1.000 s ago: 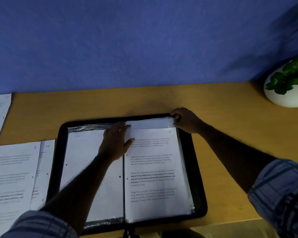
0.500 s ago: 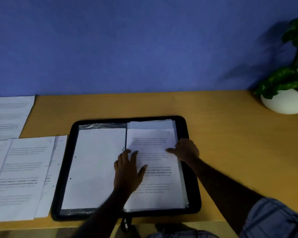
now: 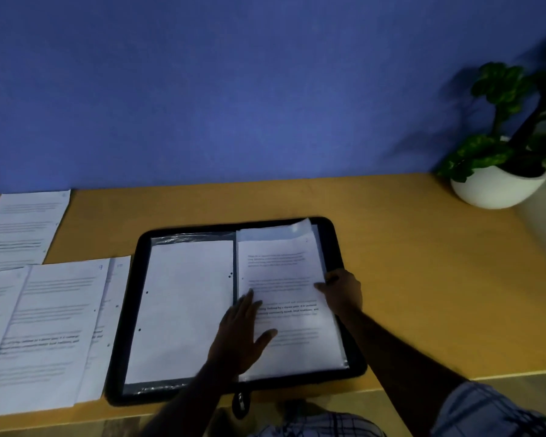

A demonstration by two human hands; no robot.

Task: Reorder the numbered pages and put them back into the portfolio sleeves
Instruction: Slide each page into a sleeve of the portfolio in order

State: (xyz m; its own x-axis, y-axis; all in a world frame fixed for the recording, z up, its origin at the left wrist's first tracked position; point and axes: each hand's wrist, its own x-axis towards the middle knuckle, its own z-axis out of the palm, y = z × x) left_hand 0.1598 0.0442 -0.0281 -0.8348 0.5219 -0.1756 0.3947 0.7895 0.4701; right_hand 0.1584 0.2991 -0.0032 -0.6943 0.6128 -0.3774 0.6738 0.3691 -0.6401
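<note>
Black portfolio (image 3: 130, 310) with white pages (image 3: 284, 310) carrying grey and black print, on a yellow-tan surface (image 3: 423, 279). Wall (image 3: 234, 89) solid blue; pot (image 3: 492, 190) white, plant (image 3: 498, 86) green. Sleeve (image 3: 492, 411) pale blue-grey with dark plaid lines.

Single head view, wide-angle. The camera sits above the near edge of the yellow-orange wooden table (image 3: 391, 247), tilted forward and down, facing the blue wall (image 3: 234, 89). Range is close: the open black zip portfolio (image 3: 128, 310) lies mid-frame. The left forearm (image 3: 183, 402) and right forearm (image 3: 401, 351) enter from the bottom edge. The white round plant pot (image 3: 492, 190) is at the far right.
</note>
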